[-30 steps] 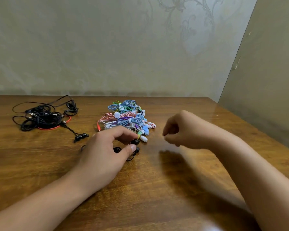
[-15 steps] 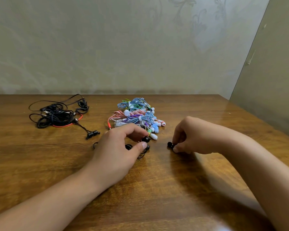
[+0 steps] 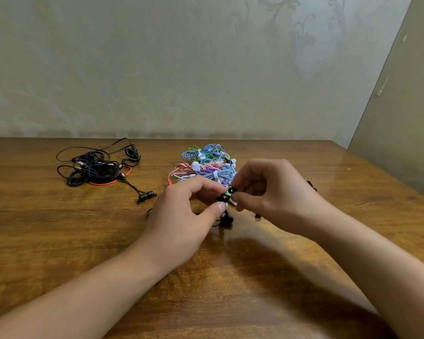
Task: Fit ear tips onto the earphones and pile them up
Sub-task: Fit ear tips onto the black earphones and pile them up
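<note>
On the far left of the wooden table (image 3: 59, 241) lies a tangle of black earphones (image 3: 96, 168) with a red cable looped under it, one pair of black buds trailing off toward the middle. Right of it, near the wall, sits a pile of coloured earphones (image 3: 209, 165) in blue, pink, purple and green coils. Just in front of that pile, raised off the table, the left hand (image 3: 181, 216) pinches a black earbud (image 3: 223, 198) between thumb and forefinger. Touching it from the right is a black ear tip (image 3: 231, 190), pinched by the curled fingers of the right hand (image 3: 272, 192). Below the hands, another black earbud (image 3: 227, 219) rests on the wood.
</note>
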